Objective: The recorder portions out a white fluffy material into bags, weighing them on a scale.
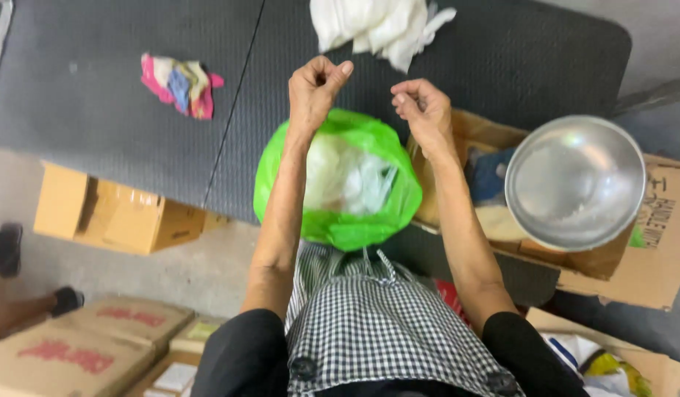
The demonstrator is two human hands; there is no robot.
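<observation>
A bright green plastic bag (338,224) stuffed with white plastic material bulges at the near edge of the dark grey table (97,88), against my checked apron. My left hand (315,88) is raised just above the bag's top, fingers curled into a fist with the thumb up, and the green rim touches that wrist. My right hand (422,110) is held beside it to the right, fingertips pinched together. Nothing shows between the fingers of either hand.
A heap of white cloth (376,26) lies at the table's far edge, a crumpled pink and multicoloured rag (179,84) to the left. A round metal bowl (575,184) sits on an open cardboard box (663,242). More boxes (112,213) stand on the floor. Another person's shoe (5,250) shows at the left.
</observation>
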